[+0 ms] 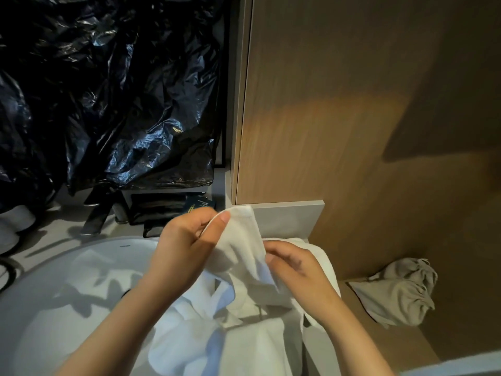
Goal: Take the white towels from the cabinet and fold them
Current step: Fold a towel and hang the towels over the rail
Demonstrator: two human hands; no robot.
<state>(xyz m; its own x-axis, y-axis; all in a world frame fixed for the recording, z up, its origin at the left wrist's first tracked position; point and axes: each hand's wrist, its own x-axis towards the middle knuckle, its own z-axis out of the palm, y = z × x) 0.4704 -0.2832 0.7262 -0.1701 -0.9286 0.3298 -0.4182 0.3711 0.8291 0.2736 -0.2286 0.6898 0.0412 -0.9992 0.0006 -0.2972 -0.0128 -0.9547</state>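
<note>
Left hand point(187, 240): fingers point(200, 217) are curling in, with the thumb pinching the top hemmed corner of the crumpled white cloth towel point(241, 248) above the far rim of the round white basin point(67, 267).
Right hand point(295, 270): fingers are curling round a lower edge of the same towel, right of the basin.
Towel: hanging between both hands, its lower folds bunching over the basin's right side.
Hard to make out: the towel's bottom is running off the lower edge, and dark items beyond the basin, under the crinkled black plastic sheet point(108, 90), are sinking into shadow.
</note>
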